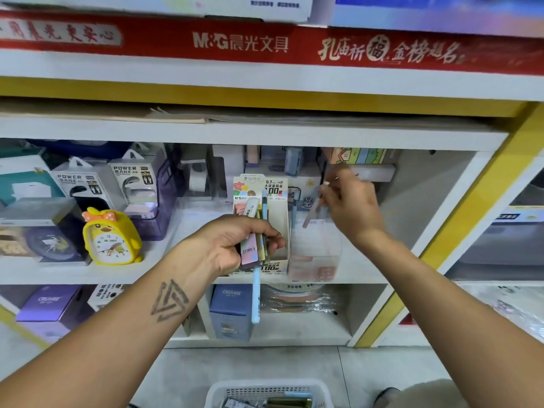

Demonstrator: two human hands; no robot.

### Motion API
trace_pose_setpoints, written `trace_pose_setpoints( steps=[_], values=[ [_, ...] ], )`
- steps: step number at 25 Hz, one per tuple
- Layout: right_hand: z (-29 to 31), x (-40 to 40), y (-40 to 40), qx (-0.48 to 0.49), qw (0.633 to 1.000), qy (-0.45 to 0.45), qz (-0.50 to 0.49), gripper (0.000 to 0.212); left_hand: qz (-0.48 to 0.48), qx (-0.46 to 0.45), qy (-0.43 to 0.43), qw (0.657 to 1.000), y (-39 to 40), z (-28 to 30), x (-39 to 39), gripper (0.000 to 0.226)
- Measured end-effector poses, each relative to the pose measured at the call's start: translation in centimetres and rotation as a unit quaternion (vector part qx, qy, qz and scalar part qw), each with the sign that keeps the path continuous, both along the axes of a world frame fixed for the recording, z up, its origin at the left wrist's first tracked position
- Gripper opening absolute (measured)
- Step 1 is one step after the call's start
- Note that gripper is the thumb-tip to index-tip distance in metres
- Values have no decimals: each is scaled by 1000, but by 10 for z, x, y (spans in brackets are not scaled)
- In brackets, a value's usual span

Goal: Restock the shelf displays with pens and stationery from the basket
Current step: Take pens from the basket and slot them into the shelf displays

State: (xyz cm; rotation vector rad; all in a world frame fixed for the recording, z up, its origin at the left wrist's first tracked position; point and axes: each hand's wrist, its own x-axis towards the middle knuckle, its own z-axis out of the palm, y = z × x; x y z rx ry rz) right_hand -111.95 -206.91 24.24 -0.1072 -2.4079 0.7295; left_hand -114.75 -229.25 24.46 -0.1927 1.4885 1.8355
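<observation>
Head view looks down on the white shelf (88,272), the biggest thing before me, crowded with boxed power banks (132,184) and a yellow duck alarm clock (110,240). Next in size, the white basket (265,391) sits on the floor below, stationery left in it. On the shelf stands a cardboard pencil-lead display box (278,222), and just beside it a clear display box (315,254). My left hand (235,245) grips a bundle of pastel stationery packets (250,248) with a light-blue pen (256,293) hanging down from it, in front of the cardboard box. My right hand (350,204) pinches a slim pale pen (313,212) over the clear box. I judge the risks thus: the blue pen could slip from my crowded left grip, and a careless drop could tip the light clear box.
</observation>
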Motion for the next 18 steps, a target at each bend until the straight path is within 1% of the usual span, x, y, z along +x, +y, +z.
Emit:
trace_pose_setpoints(
  steps=[3, 6, 9, 12, 15, 18],
  values=[
    [-12, -5, -2, 26, 999, -15, 38, 6, -13, -9, 8, 1000, 4, -4, -2, 24],
    [-17, -8, -4, 33, 998, -8, 59, 6, -12, -8, 7, 1000, 5, -5, -4, 29],
    [-16, -9, -4, 35, 997, -7, 63, 6, -18, -21, 9, 1000, 5, -5, -4, 27],
    [-16, -9, -6, 60, 996, -3, 64, 7, -13, -18, 4, 1000, 3, -4, -4, 26],
    [-17, -7, -8, 76, 994, -24, 74, 9, -13, -17, 6, 1000, 3, -4, -5, 28],
    [-16, -5, -10, 64, 994, -35, 77, 6, -7, -14, 1, 1000, 3, -3, -4, 16]
  ],
)
